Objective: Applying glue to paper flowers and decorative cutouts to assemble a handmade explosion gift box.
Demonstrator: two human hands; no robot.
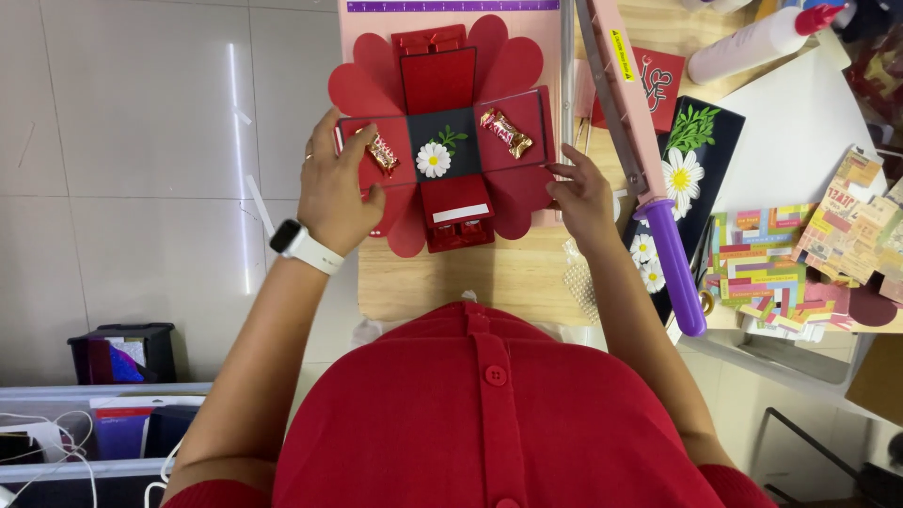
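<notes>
Lying unfolded flat on the pale wooden tabletop (489,282), the red card explosion box with heart-shaped flaps (442,141) looks light and thin: stiff enough to keep its creases, but likely to bend or tear if gripped hard. Its panels spread out in a cross from a dark centre square that carries a white paper daisy (434,159), a glued-on piece that would crush easily. I judge the safest hold to be at the outer edges of the side panels, away from the decorations.

The left hand (337,188), with a white smartwatch (303,246) on the wrist, rests on the box's left panel. Its fingers are loosely curled, with the thumb and fingertips touching a wrapped sweet in red and gold foil (383,153); whether it is pinched or only pressed down I cannot tell. A second foil-wrapped sweet (507,133) lies on the right panel, untouched.

The right hand (583,193) sits at the box's right edge, fingers bent and close together, tips touching the rim of the right panel.

Just right of the box stands a pink paper trimmer with a purple handle (649,169); beyond it lie a black card with daisies (687,160), a white glue bottle with a red cap (752,42) and a stack of patterned papers (762,268).
</notes>
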